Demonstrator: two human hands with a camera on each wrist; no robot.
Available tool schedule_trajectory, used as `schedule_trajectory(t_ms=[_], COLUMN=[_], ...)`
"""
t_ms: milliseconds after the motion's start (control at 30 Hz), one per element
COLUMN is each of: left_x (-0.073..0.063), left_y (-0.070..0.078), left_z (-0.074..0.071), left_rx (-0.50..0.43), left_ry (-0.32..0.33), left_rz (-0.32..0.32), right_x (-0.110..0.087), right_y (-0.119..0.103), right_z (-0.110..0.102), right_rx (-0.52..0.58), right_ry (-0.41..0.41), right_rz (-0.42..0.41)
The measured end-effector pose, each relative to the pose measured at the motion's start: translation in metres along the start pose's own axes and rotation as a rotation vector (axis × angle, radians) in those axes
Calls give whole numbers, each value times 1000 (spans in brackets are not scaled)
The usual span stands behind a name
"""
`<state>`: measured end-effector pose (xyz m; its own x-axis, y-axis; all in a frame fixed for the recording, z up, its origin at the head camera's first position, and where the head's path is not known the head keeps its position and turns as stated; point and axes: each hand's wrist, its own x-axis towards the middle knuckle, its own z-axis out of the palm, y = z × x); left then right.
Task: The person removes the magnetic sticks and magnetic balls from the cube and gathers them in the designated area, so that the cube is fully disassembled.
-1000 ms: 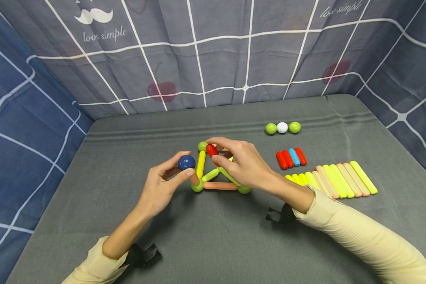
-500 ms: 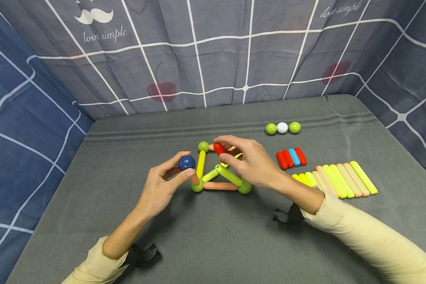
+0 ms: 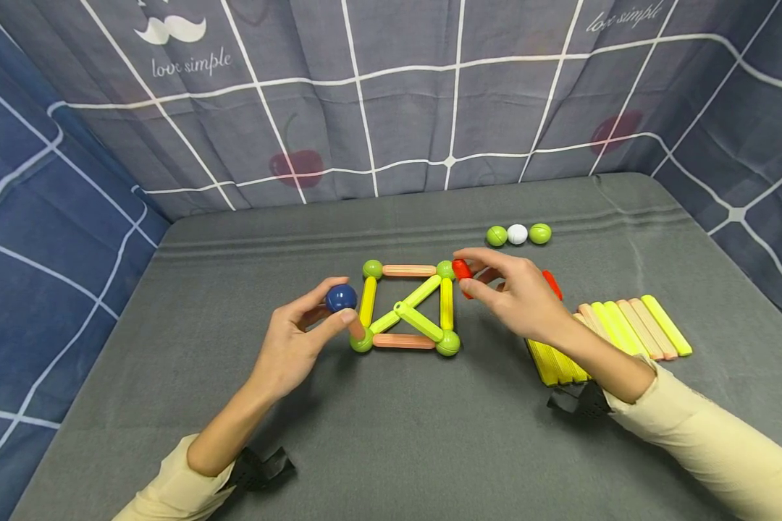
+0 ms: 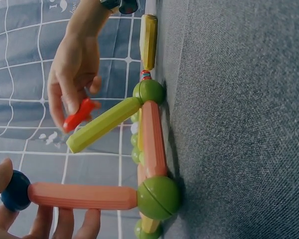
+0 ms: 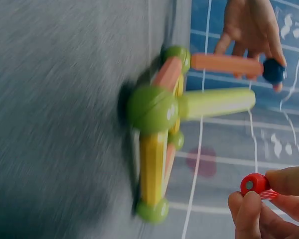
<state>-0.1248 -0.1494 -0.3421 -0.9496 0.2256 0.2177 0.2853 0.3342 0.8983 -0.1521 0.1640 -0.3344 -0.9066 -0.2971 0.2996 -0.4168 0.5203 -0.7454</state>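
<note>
My left hand pinches a blue ball between thumb and fingers. It sits atop an upright orange rod that rises from a green corner ball. The four-sided frame on the mat has orange rods front and back, yellow rods at the sides and green balls at its corners. A yellow-green bar crosses it diagonally. Another yellow-green rod slants up from the front right ball, its top end free. My right hand pinches a short red rod above the back right corner.
Two green balls and a white ball lie in a row at the back right. Yellow and orange rods lie side by side at right, partly behind my right arm. A red rod shows behind that hand. A checked curtain surrounds the mat.
My right hand has moved right with the red rod, from over the frame's back left to its back right corner, uncovering the frame. My left hand stays on the blue ball.
</note>
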Motion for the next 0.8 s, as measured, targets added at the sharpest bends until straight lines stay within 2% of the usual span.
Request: schedule_trajectory(t_ms=[167, 400, 567, 800], left_x=[1, 1, 1, 1], left_y=[-1, -1, -1, -2], left_z=[0, 0, -1, -2], left_rx=[-6, -10, -3, -3], left_ry=[-4, -8, -11, -9], left_rz=[-5, 9, 3, 1], right_x=[-13, -30, -30, -21], right_y=[18, 52, 74, 93], right_z=[-28, -68, -87, -95], right_rx=[-46, -122, -182, -270], right_ry=[19, -4, -80, -198], right_rz=[96, 221, 295, 359])
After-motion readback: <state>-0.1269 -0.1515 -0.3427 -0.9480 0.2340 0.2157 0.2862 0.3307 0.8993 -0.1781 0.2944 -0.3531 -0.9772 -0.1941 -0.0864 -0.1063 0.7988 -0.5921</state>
